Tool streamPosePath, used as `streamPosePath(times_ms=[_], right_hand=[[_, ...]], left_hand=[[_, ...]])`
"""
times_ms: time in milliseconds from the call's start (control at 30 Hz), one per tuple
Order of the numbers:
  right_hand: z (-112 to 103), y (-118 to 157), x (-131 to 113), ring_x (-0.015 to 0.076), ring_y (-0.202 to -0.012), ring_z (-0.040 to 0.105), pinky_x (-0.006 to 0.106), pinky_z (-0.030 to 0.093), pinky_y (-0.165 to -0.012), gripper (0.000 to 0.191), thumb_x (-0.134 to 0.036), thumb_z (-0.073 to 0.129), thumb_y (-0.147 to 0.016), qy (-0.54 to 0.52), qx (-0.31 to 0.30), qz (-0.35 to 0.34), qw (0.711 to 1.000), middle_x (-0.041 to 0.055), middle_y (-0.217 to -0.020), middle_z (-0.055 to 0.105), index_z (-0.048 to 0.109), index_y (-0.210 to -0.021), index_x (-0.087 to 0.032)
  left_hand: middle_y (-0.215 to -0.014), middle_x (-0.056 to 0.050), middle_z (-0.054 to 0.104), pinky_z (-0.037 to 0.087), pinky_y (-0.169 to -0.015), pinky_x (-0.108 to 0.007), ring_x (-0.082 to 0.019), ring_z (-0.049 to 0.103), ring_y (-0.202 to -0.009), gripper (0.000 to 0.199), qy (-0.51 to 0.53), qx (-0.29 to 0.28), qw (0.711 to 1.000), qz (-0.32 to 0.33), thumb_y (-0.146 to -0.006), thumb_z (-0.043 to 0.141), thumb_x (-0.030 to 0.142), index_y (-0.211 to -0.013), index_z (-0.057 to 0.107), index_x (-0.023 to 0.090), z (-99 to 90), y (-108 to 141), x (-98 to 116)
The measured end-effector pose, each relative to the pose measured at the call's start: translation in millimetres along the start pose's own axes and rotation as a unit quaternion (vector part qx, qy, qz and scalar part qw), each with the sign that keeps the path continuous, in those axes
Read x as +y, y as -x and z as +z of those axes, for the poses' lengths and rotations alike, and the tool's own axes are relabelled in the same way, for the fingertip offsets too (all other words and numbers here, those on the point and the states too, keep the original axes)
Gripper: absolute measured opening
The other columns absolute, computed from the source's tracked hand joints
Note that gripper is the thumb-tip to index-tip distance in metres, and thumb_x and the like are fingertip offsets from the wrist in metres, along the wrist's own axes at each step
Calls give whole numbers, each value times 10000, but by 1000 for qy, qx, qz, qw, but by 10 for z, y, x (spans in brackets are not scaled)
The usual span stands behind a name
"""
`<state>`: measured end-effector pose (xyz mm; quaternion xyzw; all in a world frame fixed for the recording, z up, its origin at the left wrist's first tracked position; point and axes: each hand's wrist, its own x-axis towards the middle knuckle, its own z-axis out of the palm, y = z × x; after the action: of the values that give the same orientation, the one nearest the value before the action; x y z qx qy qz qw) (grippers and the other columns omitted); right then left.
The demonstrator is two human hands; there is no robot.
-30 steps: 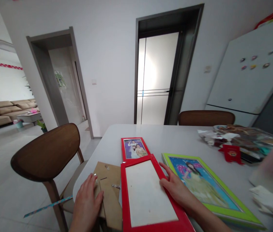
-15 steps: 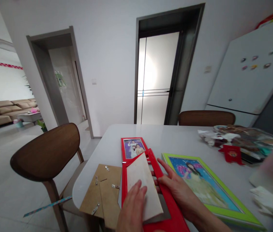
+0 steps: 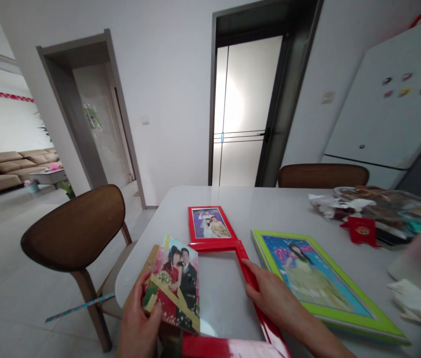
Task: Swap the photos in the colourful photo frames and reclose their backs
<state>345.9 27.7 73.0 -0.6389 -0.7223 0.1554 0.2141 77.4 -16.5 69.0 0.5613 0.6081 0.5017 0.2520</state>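
Note:
My left hand (image 3: 139, 313) is closed on the lower left edge of a wedding photo (image 3: 190, 278), tilted up with its picture side showing. Strips of yellow tape cross the photo. My right hand (image 3: 277, 298) wraps round the right side of a red picture frame (image 3: 218, 347), and the white tabletop shows through its opening. Joined or touching at its far edge is a smaller red frame (image 3: 191, 226) with a photo in it. Behind the left hand, a brown backing board (image 3: 144, 273) is mostly hidden. A green picture frame (image 3: 370, 330) with a portrait lies right of my right hand.
Crumpled tissues (image 3: 339, 206), a red packet (image 3: 362, 231) and plastic-wrapped items (image 3: 385, 201) lie on the table's (image 3: 270, 206) right side. A wooden chair (image 3: 76, 226) stands at the left, another chair (image 3: 322, 175) at the far side.
The pale flat panel that lay over the red frame under my left hand is gone from there. My left hand has moved left and now holds the photo. The right hand still grips the frame.

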Motion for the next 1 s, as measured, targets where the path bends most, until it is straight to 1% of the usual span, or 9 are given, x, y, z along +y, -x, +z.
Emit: streamPosePath(times_ms=[167, 300, 367, 500, 600, 700, 800, 900, 1000], right_hand=[[120, 13, 3, 210, -755, 574, 291, 399, -673, 405, -120, 366, -700, 111, -35, 7, 993, 129, -864, 587, 502, -1081, -110], [156, -1, 18, 211, -744, 566, 305, 406, -681, 380, -116, 374, -698, 137, -35, 3, 990, 134, -866, 567, 523, -1047, -102], [153, 0, 27, 228, -823, 551, 327, 402, -746, 391, -136, 404, -691, 126, -19, -6, 992, 157, -940, 554, 522, -1061, -94], [165, 25, -61, 270, -1055, 434, 378, 320, -898, 422, -199, 463, -681, 59, 52, -44, 996, 178, -1155, 466, 523, -1087, -101], [296, 24, -250, 186, -853, 548, 318, 414, -770, 447, -245, 431, -720, -109, 14, -44, 993, 121, -1047, 544, 457, -1156, -149], [526, -35, -470, 111, -590, 550, 240, 425, -559, 502, -247, 461, -702, -303, -49, -2, 952, 30, -808, 594, 387, -1196, -196], [678, -130, -655, 83, -434, 476, 196, 360, -422, 591, -197, 500, -641, -463, -75, 62, 881, -61, -557, 512, 339, -1209, -172], [602, -185, -812, 70, -378, 418, 179, 327, -372, 649, -186, 518, -618, -559, -65, 92, 821, -103, -484, 429, 293, -1225, -147], [359, -166, -950, 74, -436, 459, 188, 369, -419, 656, -205, 543, -641, -591, -33, 58, 804, -90, -540, 464, 272, -1237, -173]], left_hand=[[-1052, -89, 602, 454, -805, -362, -237, 563, -957, 466, -97, -60, 993, -19, -680, 485, 303, -1111, 449, 130, -87, 53, -397], [-1100, -133, 568, 442, -831, -366, -233, 540, -999, 459, -216, -83, 973, 24, -721, 423, 294, -1132, 436, 90, -86, 85, -450], [-1072, -135, 580, 457, -813, -361, -230, 554, -975, 438, -265, -82, 959, 53, -735, 413, 291, -1122, 447, 90, -113, 79, -444], [-997, -111, 605, 485, -777, -368, -233, 572, -931, 359, -323, -53, 936, 125, -737, 446, 306, -1046, 511, 135, -174, 68, -423], [-1061, -115, 579, 461, -828, -375, -236, 536, -994, 387, -320, -68, 922, 209, -710, 491, 269, -1077, 499, 148, -138, 84, -394], [-1183, -132, 502, 428, -874, -387, -252, 463, -1088, 494, -306, -117, 907, 264, -671, 524, 220, -1154, 448, 148, -20, 111, -367], [-1269, -139, 411, 384, -914, -417, -274, 375, -1160, 591, -289, -164, 897, 291, -637, 540, 201, -1207, 394, 150, 125, 126, -358], [-1309, -144, 349, 339, -938, -458, -289, 309, -1196, 638, -273, -165, 897, 307, -610, 502, 129, -1232, 364, 141, 246, 106, -325], [-1296, -123, 377, 306, -962, -454, -248, 309, -1202, 623, -227, -126, 912, 317, -621, 398, 32, -1232, 369, 151, 318, 55, -220]])
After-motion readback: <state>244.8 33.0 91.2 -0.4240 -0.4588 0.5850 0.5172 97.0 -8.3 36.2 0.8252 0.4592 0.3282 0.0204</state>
